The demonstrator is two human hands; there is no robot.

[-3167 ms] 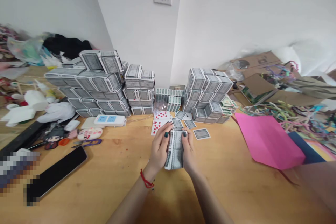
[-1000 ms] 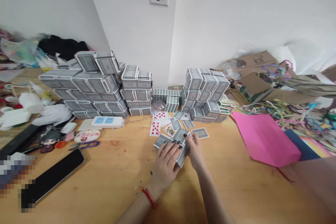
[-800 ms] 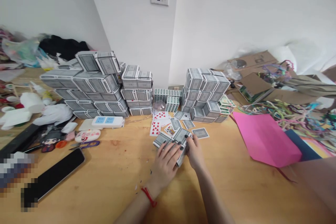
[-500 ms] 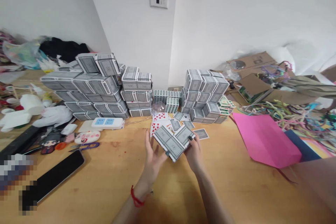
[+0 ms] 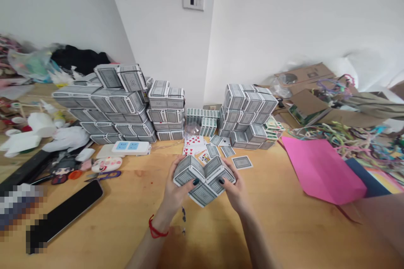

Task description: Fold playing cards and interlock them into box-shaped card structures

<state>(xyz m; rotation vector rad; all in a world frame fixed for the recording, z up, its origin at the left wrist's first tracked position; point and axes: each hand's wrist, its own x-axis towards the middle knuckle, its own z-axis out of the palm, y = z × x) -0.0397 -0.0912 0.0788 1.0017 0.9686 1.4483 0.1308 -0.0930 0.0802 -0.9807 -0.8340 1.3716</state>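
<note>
A folded playing-card block (image 5: 203, 193) made of joined cubes with grey patterned backs is held over the table's middle. My left hand (image 5: 176, 185) grips its left side, thumb on the front face. On the right side my right hand (image 5: 235, 187) holds it the same way. The fingers behind the block are partly hidden. Just beyond lie loose playing cards (image 5: 242, 162), some face up with red hearts (image 5: 193, 141), others face down. Stacks of similar card blocks stand at the left (image 5: 116, 105) and at the right (image 5: 249, 113).
A phone (image 5: 67, 214), scissors (image 5: 105, 175) and a white power strip (image 5: 131, 147) lie on the left. Green-edged card packs (image 5: 208, 126) stand at the back. On the right are pink paper (image 5: 325, 168), pipe cleaners (image 5: 344, 143) and a cardboard box (image 5: 311, 107).
The card block has tilted, so more of its cube sides show. My left hand has closed round its left side, and my right thumb has moved onto its front.
</note>
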